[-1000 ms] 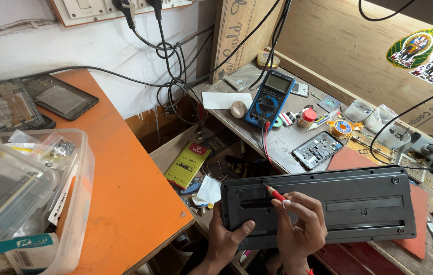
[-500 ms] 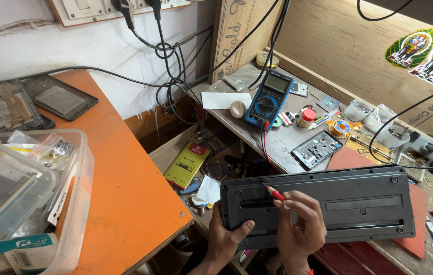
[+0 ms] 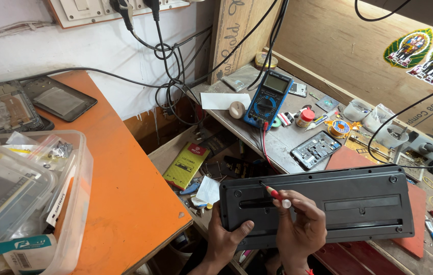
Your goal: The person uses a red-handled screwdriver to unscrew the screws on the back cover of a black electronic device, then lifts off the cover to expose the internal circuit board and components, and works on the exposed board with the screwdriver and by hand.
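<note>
Right hand [image 3: 302, 227] is pinching a small red-handled screwdriver [image 3: 273, 191] between thumb and fingertips, fingers curled tight around the white end cap, tip angled up-left into a spot near the top-left corner of the black keyboard [image 3: 323, 203], which is lying back side up across the person's lap and the bench edge. Left hand [image 3: 225, 238] is gripping the keyboard's lower-left edge from underneath, thumb wrapped up onto the back panel, rest of the fingers hidden below. Compared with a second ago, the screwdriver is sitting in nearly the same place on the panel, but the right fingers are bunched higher on the handle and the wrist is looking slightly rotated, so my read is the driver is being twirled on a screw rather than moved to a new one. The left hand is keeping the same clamp; the keyboard is not shifting noticeably. No screw head visible under the tip, so can't confirm engagement. Just beyond the right hand, up and away, a blue multimeter [image 3: 269, 99] and an opened phone body [image 3: 315, 149] are lying on the grey bench; left of the left hand, the orange table [image 3: 124, 193] is carrying a clear plastic box [image 3: 48, 203].
</note>
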